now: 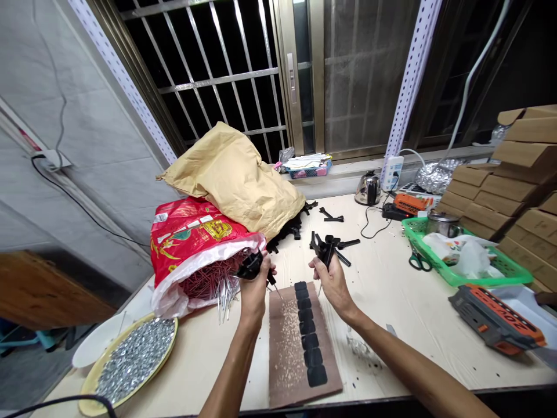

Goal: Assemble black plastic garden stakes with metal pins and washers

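Note:
My left hand (253, 293) is closed around black plastic pieces (249, 266), and a thin metal rod points down from them. My right hand (336, 285) grips a black plastic piece (326, 251) with a thin rod below it; just behind lie several loose black handle-like parts (343, 255). Between and below both hands rests a brown board (285, 389) with a column of black pads (310, 341) and pale scuff marks. Left of my left hand, a red sack (195, 232) spills reddish and silvery rods (204, 281). Fingers partly hide how the pieces are held.
A yellow bowl of small silver metal parts (134, 357) stands front left. Behind the sack leans a tan paper bag (235, 174). To the right are a green basket (456, 278), scissors (420, 261), an orange-black battery pack (496, 319), a kettle (368, 188) and stacked cardboard boxes (500, 186).

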`<state>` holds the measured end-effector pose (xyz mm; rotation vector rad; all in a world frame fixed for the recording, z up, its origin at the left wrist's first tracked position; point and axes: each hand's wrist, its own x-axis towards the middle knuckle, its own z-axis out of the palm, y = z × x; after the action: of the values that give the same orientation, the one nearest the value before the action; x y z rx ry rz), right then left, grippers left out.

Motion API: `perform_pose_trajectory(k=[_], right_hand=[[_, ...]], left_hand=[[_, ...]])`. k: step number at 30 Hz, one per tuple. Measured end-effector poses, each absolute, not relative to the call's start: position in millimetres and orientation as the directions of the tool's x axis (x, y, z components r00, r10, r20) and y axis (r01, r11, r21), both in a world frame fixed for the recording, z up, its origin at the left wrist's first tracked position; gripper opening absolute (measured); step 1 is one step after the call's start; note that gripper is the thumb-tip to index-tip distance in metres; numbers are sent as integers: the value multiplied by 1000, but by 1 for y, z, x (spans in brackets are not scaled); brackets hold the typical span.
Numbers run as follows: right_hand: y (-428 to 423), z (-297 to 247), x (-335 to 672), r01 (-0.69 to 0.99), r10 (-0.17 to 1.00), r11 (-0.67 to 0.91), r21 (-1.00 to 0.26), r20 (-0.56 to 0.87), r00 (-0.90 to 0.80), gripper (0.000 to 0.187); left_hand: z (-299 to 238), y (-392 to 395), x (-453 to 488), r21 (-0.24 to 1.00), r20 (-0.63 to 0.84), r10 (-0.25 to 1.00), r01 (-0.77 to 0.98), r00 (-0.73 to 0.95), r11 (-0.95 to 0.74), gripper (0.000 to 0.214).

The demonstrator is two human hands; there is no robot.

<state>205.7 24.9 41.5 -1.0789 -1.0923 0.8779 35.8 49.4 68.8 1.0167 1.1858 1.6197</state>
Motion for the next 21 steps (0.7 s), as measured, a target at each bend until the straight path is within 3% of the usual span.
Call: perform_pose_trajectory(k=[2,4,7,11,16,19,21], right_hand=[[24,43,209,-17,937,258,-966,246,249,26],[26,44,210,-3,940,251,-968,243,241,27],[30,39,204,4,960,221,-975,219,177,28],[34,24,186,-8,974,210,-978,209,84,31],[32,25,181,-81,965,213,-974,196,174,32],[27,37,195,-51,940,219,-974,197,278,28],[21,43,209,-30,935,224,-974,206,287,28]], left_hand=[[68,55,34,904,-112,988,-423,-106,57,30],[66,56,35,786,-307,948,-538,87,304,24],[62,50,45,699,-359,910,-586,206,409,23],[56,42,70,754,-347,931,-555,118,351,24],[57,35,81,860,-305,951,-412,56,300,41],[59,28,78,960,-106,987,-270,-123,70,51],[62,23,77,985,24,973,-161,-229,-62,43]])
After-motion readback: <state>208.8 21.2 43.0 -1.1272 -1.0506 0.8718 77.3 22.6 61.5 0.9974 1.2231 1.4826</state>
